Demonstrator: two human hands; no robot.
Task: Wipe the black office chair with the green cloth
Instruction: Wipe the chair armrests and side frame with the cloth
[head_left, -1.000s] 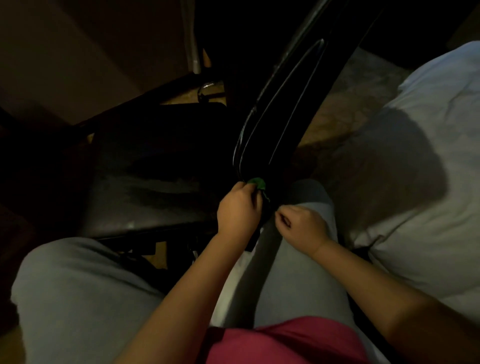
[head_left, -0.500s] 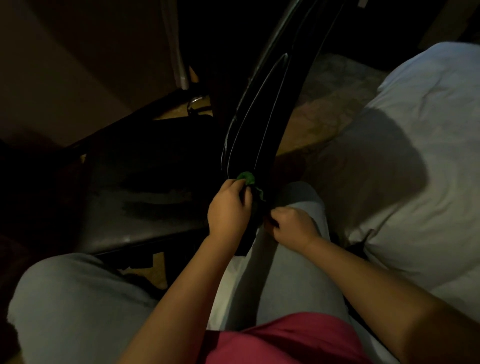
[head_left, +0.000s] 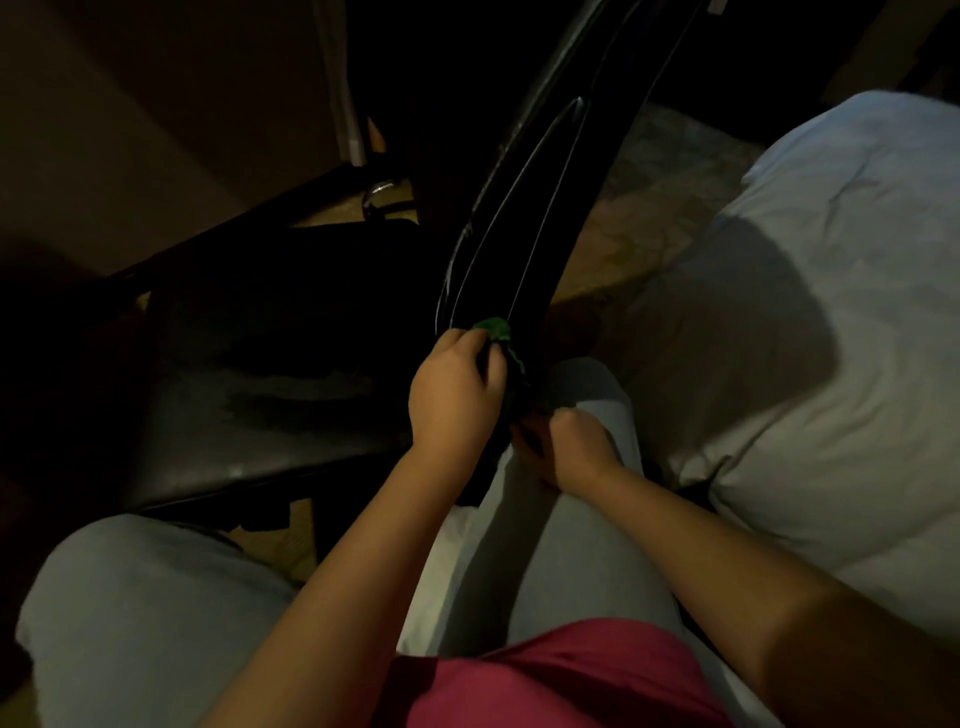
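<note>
Head view shows the left hand (head_left: 454, 395) with its fingers curled round the green cloth (head_left: 493, 328), bunching it so that only a small bright fold sticks out past the knuckles. That fold is pressed against the lower part of the backrest (head_left: 519, 234) of the black office chair (head_left: 467, 270), on its glossy moulded shell, close to the pale raised lines that run along it. Just to the right and a little nearer the person, the right hand (head_left: 571, 447) sits at the dark bottom end of the backrest with its fingers curled inward; the light is too dim to tell whether they clutch the chair's edge or nothing. The backrest slants up and away toward the top of the picture. Left of it lies the chair's seat (head_left: 234, 405), dark with dull streaks. Both forearms reach forward over grey trousers (head_left: 130, 623) and a red top (head_left: 545, 675). White bedding (head_left: 805, 364) fills the right side, with a shadow cast across it, and patterned floor (head_left: 649, 208) shows between it and the chair.
</note>
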